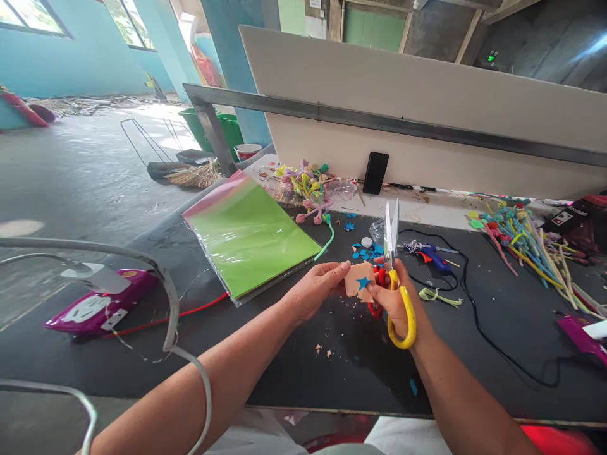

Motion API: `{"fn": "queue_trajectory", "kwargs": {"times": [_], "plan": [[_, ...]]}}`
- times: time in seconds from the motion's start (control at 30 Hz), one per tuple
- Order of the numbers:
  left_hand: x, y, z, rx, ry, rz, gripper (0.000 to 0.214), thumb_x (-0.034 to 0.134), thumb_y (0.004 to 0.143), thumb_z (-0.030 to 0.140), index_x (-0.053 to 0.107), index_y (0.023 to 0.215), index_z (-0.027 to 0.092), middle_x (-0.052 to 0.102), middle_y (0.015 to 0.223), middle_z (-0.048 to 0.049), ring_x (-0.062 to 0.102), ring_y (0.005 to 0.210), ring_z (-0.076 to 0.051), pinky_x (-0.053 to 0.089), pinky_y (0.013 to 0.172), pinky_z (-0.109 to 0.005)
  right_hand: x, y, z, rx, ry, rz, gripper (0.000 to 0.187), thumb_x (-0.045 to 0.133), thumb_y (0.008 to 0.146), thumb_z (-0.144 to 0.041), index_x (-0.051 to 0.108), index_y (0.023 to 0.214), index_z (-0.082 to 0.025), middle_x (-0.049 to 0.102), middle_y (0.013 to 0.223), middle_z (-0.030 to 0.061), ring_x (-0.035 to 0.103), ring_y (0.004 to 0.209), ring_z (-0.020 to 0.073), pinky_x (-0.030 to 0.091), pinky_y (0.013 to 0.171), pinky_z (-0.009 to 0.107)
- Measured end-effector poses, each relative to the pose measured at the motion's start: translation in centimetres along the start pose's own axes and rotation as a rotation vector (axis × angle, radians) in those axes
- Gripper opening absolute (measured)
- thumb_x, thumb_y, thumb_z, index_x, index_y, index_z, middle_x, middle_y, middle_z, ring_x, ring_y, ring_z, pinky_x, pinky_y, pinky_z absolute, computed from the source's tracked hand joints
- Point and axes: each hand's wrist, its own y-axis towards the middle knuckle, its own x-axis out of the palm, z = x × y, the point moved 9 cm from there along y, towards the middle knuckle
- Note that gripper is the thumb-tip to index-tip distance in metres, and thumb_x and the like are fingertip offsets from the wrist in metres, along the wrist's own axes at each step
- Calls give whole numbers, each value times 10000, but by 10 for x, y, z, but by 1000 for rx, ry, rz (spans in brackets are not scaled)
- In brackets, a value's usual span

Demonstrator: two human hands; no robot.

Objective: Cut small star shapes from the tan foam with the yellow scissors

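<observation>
From my remote view, the left hand [313, 291] has its fingers [334, 272] clamped on a soft peach foam scrap [353, 281] bearing a blue foam star [364, 283], above the matte black tabletop [294, 373]. I see the right hand [393, 300] gripping yellow-handled scissors [403, 322], their steel blades pointing upward.

Black tabletop [303, 385] carries green sheets in a clear plastic sleeve [249, 237], blue hot glue gun [434, 258] with black cord [478, 322], magenta power strip [97, 303], pipe-cleaner flower stems [526, 246]. Black phone [375, 172] propped against white board [379, 107].
</observation>
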Motion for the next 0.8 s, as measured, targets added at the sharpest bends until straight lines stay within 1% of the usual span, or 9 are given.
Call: {"fn": "queue_trajectory", "kwargs": {"times": [0.13, 0.2, 0.27, 0.37, 0.47, 0.63, 0.73, 0.8], "plan": [[0, 0, -2, -1, -14, -26, 424, 604, 788, 477, 670, 961, 96, 681, 831, -90, 615, 789, -185, 470, 769, -302, -3, 1, 1, -2, -15, 22, 406, 679, 688, -233, 475, 1029, -312, 613, 774, -65, 614, 623, 141, 505, 569, 262], [-1, 0, -3, 2, -7, -23, 389, 611, 794, 445, 670, 936, 88, 671, 816, -83, 594, 763, -173, 471, 766, -305, -4, 1, 1, 1, -21, 29, 398, 676, 693, -224, 473, 1024, -309, 598, 745, -69, 607, 598, 137, 498, 541, 253], [-2, 0, -5, -3, 17, -27, 365, 629, 785, 425, 671, 900, 82, 662, 814, -82, 577, 747, -164, 471, 763, -307, -4, 1, 2, 4, -15, 29, 402, 676, 698, -226, 471, 1034, -309, 594, 745, -65, 608, 588, 141, 496, 514, 252], [0, 0, -7, -14, 69, -50, 353, 659, 762, 401, 675, 930, 91, 662, 864, -87, 576, 752, -151, 462, 760, -292, -4, 2, 5, 3, -3, 26, 393, 671, 710, -238, 473, 1043, -306, 604, 763, -54, 612, 577, 147, 491, 482, 253], [-1, 1, -8, -2, 130, -48, 366, 690, 729, 383, 683, 969, 106, 671, 883, -88, 581, 726, -140, 450, 721, -266, -6, 2, 8, -4, 1, 35, 377, 667, 712, -234, 483, 1032, -306, 618, 784, -50, 618, 593, 151, 501, 501, 260], [0, 2, -7, 13, 190, -75, 331, 705, 697, 345, 700, 935, 115, 691, 844, -79, 594, 720, -156, 430, 694, -260, -6, 2, 8, -2, 4, 43, 397, 668, 705, -220, 487, 1044, -316, 595, 741, -68, 586, 551, 130, 475, 472, 237], [2, 2, -7, 0, 204, -83, 302, 702, 689, 309, 702, 921, 117, 694, 831, -71, 592, 708, -155, 419, 677, -253, -6, 1, 6, -16, -8, 41, 400, 673, 703, -211, 491, 1043, -317, 590, 737, -69, 572, 548, 117, 469, 486, 227], [3, 1, -7, -9, 218, -85, 291, 690, 695, 290, 700, 922, 109, 692, 827, -75, 587, 703, -154, 415, 669, -251, -5, 1, 5, -17, -12, 34, 404, 675, 704, -219, 485, 1046, -319, 604, 759, -63, 585, 570, 124, 478, 503, 234]]}}
